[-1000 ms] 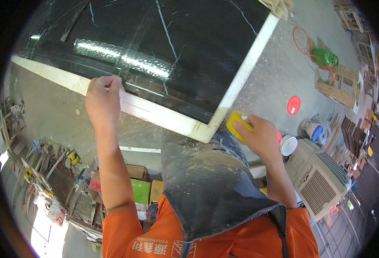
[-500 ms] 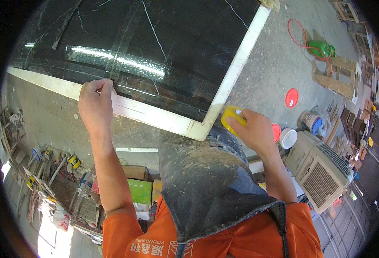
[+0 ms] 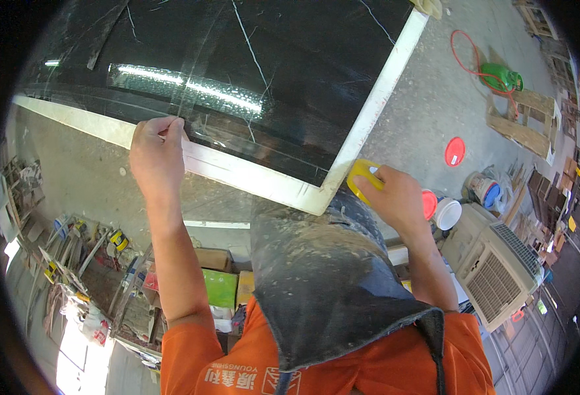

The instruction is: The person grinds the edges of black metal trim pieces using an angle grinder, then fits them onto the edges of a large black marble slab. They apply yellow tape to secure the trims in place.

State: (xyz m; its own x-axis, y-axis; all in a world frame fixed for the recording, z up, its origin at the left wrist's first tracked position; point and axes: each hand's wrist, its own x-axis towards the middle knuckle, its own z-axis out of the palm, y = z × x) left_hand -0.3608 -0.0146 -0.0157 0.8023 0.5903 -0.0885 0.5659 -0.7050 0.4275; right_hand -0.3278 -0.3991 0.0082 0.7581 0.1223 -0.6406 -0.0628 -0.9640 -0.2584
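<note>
A glossy black slab (image 3: pixel 290 72) with white veins lies before me, edged by a white border (image 3: pixel 257 179). My left hand (image 3: pixel 158 155) is at its near edge, thumb and fingertips pinched together just over the border. What lies between those fingertips is too small to make out. Strips of clear film seem to run along the slab near the hand. My right hand (image 3: pixel 398 197) is closed around a smooth yellow object (image 3: pixel 363 179) with rounded edges, held beside the slab's near right corner. The fingers partly cover this object, so its kind is unclear.
A dark, dust-marked apron (image 3: pixel 329 283) hangs between my arms. To the right are a beige air cooler (image 3: pixel 494 273), white buckets (image 3: pixel 446 214), a red lid (image 3: pixel 455 152), a green gas cylinder (image 3: pixel 500 78) with an orange hose, and a wooden frame (image 3: pixel 520 135). Boxes (image 3: pixel 221 288) and tools stand at lower left.
The whole view has shifted a little, so slab and floor things appear farther right. Both hands keep nearly the same places against the slab, and their grips look unchanged.
</note>
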